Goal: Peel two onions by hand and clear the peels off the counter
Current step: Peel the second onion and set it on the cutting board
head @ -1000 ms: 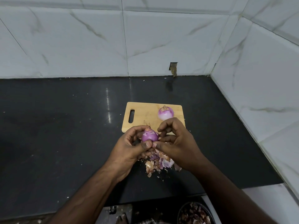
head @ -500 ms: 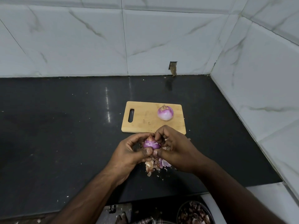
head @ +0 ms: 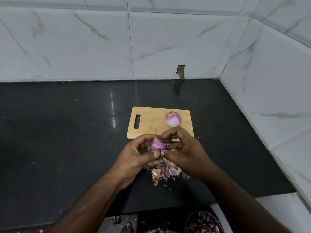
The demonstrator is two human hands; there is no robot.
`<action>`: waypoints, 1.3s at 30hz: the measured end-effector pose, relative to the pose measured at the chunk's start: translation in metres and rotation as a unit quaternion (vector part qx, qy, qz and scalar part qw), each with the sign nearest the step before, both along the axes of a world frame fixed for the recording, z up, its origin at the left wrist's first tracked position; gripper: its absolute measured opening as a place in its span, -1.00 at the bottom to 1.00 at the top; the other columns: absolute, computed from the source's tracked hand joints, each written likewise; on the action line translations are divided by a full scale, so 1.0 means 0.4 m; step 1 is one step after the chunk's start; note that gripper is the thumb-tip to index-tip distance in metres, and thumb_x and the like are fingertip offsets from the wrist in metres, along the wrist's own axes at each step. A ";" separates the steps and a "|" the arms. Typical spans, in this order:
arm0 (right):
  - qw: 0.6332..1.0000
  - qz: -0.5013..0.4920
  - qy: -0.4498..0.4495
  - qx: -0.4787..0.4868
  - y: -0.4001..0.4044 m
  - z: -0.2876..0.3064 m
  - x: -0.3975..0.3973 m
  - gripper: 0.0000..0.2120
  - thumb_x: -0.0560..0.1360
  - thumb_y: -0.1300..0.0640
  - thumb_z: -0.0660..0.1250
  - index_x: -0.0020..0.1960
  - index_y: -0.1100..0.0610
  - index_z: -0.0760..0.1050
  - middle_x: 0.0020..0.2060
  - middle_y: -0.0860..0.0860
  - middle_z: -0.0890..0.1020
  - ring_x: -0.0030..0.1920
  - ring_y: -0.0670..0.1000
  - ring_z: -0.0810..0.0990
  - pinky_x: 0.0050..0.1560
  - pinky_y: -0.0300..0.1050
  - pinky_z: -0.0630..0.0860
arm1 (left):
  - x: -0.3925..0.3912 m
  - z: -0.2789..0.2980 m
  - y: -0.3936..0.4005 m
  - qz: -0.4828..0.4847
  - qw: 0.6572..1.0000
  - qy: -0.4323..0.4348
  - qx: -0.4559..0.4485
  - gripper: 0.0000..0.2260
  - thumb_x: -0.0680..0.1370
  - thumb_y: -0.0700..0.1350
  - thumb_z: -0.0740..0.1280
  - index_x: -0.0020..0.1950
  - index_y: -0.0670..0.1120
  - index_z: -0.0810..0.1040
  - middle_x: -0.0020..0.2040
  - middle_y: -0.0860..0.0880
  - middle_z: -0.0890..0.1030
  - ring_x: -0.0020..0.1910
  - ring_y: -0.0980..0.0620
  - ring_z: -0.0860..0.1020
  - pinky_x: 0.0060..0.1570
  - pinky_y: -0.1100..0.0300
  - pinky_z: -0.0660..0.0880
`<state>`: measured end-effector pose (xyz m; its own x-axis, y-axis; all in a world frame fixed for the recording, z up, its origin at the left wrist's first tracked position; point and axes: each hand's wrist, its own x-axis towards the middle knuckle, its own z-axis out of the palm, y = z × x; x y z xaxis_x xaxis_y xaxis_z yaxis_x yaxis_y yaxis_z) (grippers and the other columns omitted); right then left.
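Both hands hold a purple onion [head: 158, 145] just above the black counter [head: 67, 132]. My left hand [head: 134, 157] grips it from the left with the thumb under its near side. My right hand [head: 183, 152] curls round it from the right, fingertips pinching at its pointed top. A second, peeled onion [head: 173, 118] sits on the wooden cutting board [head: 151, 121] behind the hands. A pile of onion peels [head: 165, 172] lies on the counter under and just in front of the hands, partly hidden by them.
White marble-tile walls close the back and the right side of the counter. Below the counter's front edge at the lower right stands a dark bowl [head: 202, 221] filled with peels. Small peel crumbs dot the counter.
The hands dropped slightly toward the peel pile and then rose a little. The right fingertips shifted up to the onion's top. The onion on the board has not moved.
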<state>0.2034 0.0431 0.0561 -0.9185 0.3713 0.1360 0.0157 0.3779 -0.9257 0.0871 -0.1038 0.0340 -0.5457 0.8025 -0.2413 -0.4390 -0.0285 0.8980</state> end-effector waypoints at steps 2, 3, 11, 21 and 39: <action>1.000 -0.006 -0.002 -0.001 0.001 -0.006 0.002 -0.66 0.42 0.30 0.50 0.06 -0.02 0.51 -0.04 -0.13 0.61 0.03 -0.01 0.64 0.02 -0.08 0.65 | -0.001 -0.004 -0.005 -0.008 0.999 -0.031 0.012 -0.52 0.32 -0.35 0.46 0.23 -0.18 0.56 0.04 -0.15 0.69 -0.05 -0.08 0.69 -0.14 0.11 0.67; 1.000 -0.009 -0.007 0.003 0.001 -0.010 0.004 -0.66 0.42 0.29 0.50 0.03 -0.05 0.50 -0.06 -0.14 0.60 -0.01 -0.01 0.65 -0.01 -0.09 0.65 | 0.000 -0.008 -0.006 -0.005 0.999 -0.033 0.012 -0.51 0.31 -0.37 0.45 0.23 -0.18 0.56 0.00 -0.14 0.70 -0.07 -0.07 0.69 -0.13 0.10 0.68; 0.994 0.034 -0.062 0.085 0.021 -0.008 0.011 -0.71 0.45 0.28 0.44 -0.01 -0.03 0.43 -0.17 -0.13 0.52 -0.17 -0.14 0.47 -0.18 -0.21 0.48 | 0.016 -0.033 0.002 0.012 0.999 0.037 -0.008 -0.55 0.32 -0.28 0.48 0.21 -0.14 0.59 0.05 -0.15 0.69 -0.01 -0.13 0.68 -0.11 0.02 0.67; 0.994 0.058 -0.063 0.064 0.030 -0.031 0.001 -0.69 0.46 0.27 0.39 -0.03 -0.11 0.41 -0.17 -0.16 0.50 -0.15 -0.07 0.47 -0.13 0.08 0.54 | 0.025 -0.040 0.011 0.033 0.998 0.049 -0.026 -0.61 0.38 -0.30 0.47 0.19 -0.10 0.62 0.07 -0.12 0.69 -0.06 -0.07 0.69 -0.20 0.13 0.64; 0.999 -0.036 -0.018 0.002 0.017 -0.044 -0.003 -0.70 0.47 0.34 0.42 -0.02 -0.05 0.51 -0.16 -0.13 0.58 -0.11 -0.09 0.59 -0.09 -0.19 0.57 | 0.012 -0.014 0.033 0.044 0.998 0.035 -0.029 -0.62 0.40 -0.28 0.51 0.19 -0.09 0.59 0.02 -0.10 0.67 -0.22 -0.05 0.66 -0.27 0.14 0.63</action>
